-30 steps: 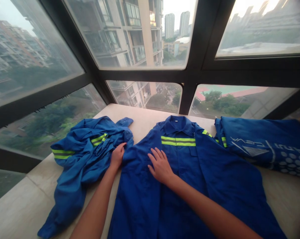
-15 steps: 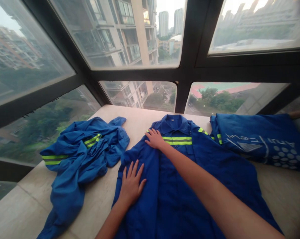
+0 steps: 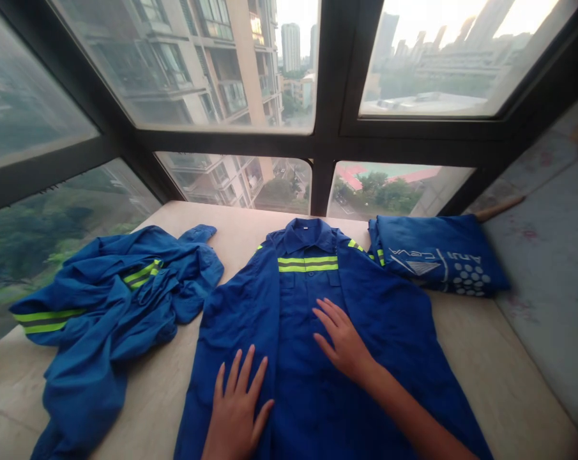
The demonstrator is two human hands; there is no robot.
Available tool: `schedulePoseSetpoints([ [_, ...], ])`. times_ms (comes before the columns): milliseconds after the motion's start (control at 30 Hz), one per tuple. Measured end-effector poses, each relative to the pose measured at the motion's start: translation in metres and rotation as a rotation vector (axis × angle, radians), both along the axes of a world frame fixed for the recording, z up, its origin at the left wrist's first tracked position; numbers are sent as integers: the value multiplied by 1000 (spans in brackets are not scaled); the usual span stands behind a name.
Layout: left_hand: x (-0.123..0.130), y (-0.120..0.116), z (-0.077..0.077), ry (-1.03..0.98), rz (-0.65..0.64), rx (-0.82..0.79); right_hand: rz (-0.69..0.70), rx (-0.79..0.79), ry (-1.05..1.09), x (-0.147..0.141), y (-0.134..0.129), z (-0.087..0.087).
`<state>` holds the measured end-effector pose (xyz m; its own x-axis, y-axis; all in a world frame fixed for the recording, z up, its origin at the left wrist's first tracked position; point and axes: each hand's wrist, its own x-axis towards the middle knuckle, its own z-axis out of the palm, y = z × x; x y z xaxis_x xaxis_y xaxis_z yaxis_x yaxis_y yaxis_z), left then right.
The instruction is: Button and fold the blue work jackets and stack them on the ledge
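Observation:
A blue work jacket (image 3: 308, 383) with yellow-green reflective bands lies spread out front side up, its collar toward the window. My left hand (image 3: 238, 406) rests flat on the sleeve at the jacket's left side, fingers spread. Over the jacket's middle, below the chest band, is my right hand (image 3: 343, 342), fingers apart and holding nothing; whether it touches the cloth is hard to tell.
On the left lies a crumpled blue garment (image 3: 92, 338) with reflective strips. A folded blue bundle with white printing (image 3: 432, 255) sits at the back right, beside a patterned wall (image 3: 547, 255). Dark window frames (image 3: 327, 144) rise behind the pale ledge (image 3: 499, 358).
My right hand has left the jacket's shoulder and moved down and right to its middle. My left hand sits slightly lower. The view has turned to the right, showing more wall.

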<state>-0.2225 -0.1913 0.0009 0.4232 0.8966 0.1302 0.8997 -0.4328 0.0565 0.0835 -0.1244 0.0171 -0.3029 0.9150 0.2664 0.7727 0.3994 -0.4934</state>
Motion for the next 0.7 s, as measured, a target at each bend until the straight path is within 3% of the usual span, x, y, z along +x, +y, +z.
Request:
schedulePoseSetpoints([
  [133,-1,-12,-13,4,12,-18,-232,38,-125,90,-120,-18],
  [200,-1,-9,-14,13,25,-20,-274,43,-217,117,-164,-25],
  [267,1,-2,-13,31,27,-19,-268,34,-303,128,-191,-32],
  [367,2,8,-9,66,16,-17,-264,18,-384,123,-202,-42],
  [533,2,21,2,98,18,-13,-293,3,-371,107,-186,-43],
  [700,19,-3,11,53,19,80,-320,36,-262,115,-195,-34],
])
